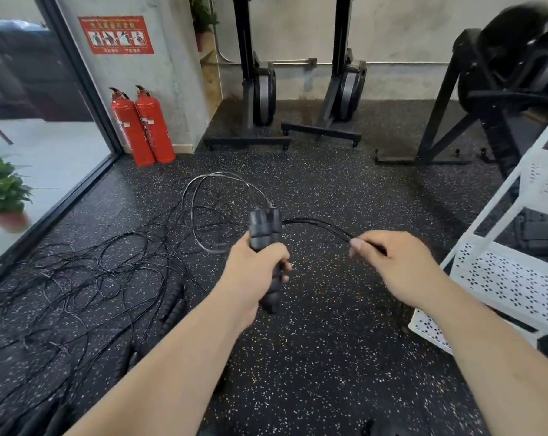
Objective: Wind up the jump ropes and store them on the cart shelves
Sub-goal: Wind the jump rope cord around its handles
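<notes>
Clamps the two black handles of one jump rope side by side in the left hand, with fingers curled tight around them and the caps pointing up. Pinches the doubled cable of that rope further right in the right hand, between thumb and curled fingers, near the handles and at about the same height. Shows a loose, blurred loop arching up and away from the caps and over the floor. Looks like the winding step, barely begun, with most of the cable slack.

Takes in, far left on the speckled floor, a wide tangle of other ropes with ribbed handles lying among them, all unwound. Passes two red fire extinguishers against the wall behind. Ends at the white perforated cart on the right edge, just beside the right hand, with dark items already on one shelf, too dim to identify.

Calls next, probably, for leading the cable round the handles in even turns while keeping it taut with the right hand to stop loops springing loose. Then needs a reach right to lay the bundle on a shelf.
</notes>
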